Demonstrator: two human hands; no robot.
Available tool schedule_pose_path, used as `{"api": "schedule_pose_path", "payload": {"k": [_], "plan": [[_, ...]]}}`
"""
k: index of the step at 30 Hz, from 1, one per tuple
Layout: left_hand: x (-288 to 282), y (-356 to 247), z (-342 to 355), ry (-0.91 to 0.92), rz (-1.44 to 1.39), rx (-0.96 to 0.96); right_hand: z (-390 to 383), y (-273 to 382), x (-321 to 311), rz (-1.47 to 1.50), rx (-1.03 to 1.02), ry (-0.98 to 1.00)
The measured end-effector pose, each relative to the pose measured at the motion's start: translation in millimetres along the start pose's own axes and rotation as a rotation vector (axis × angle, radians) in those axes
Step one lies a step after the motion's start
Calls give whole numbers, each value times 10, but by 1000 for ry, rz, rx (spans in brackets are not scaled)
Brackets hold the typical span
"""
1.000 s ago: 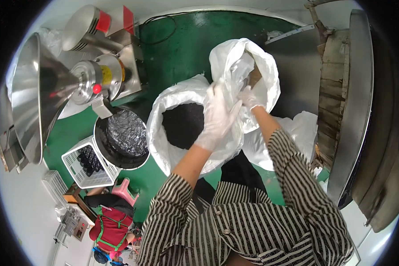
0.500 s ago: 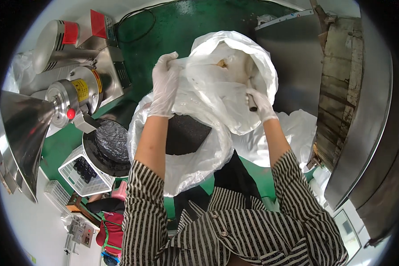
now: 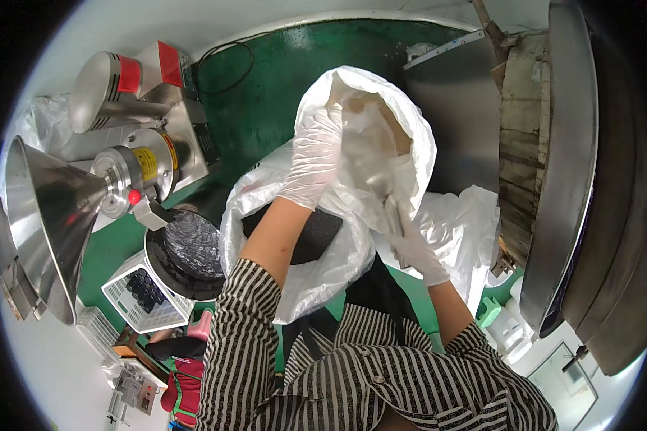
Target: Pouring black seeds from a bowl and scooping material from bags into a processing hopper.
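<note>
Right fingers wrapped round the handle of a metal scoop; right hand in clear glove, at the near right edge of the far white sack. Scoop's far end is blurred, inside that sack's mouth. Left hand, also gloved, back of hand up, at the sack's left rim; fingers curled, tips hidden, can't tell what they grip. Sack mouth gapes toward the wearer, clear liner and tan-brown patches inside.

Just nearer, under the left forearm: second white sack, open, black material in it. Right of that, a heap of white plastic. Left: round tub with shiny black plastic sheeting, touching or nearly touching a white basket of black pieces.

Farther left, machine with steel funnel and red knob. Lower left, person in red near a pink stool. Far right, metal panel on green floor, black cable beyond the machine.
</note>
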State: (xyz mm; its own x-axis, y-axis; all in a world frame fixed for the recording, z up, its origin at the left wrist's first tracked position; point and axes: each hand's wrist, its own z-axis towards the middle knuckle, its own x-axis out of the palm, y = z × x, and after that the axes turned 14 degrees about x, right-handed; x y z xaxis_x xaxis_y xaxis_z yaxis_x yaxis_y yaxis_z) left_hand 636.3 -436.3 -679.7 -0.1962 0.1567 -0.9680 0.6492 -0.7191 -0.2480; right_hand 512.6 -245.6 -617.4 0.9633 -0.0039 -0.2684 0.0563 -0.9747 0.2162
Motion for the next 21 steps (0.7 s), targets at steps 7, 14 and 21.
{"api": "schedule_pose_path", "payload": {"k": [7, 14, 21], "plan": [[114, 74, -46, 197, -163, 61, 189, -196, 73, -108, -183, 60], [195, 327, -86, -123, -234, -24, 346, -48, 108, -235, -126, -94], [260, 174, -443, -241, -1028, -343, 850, 786, 329, -110, 12, 11]]}}
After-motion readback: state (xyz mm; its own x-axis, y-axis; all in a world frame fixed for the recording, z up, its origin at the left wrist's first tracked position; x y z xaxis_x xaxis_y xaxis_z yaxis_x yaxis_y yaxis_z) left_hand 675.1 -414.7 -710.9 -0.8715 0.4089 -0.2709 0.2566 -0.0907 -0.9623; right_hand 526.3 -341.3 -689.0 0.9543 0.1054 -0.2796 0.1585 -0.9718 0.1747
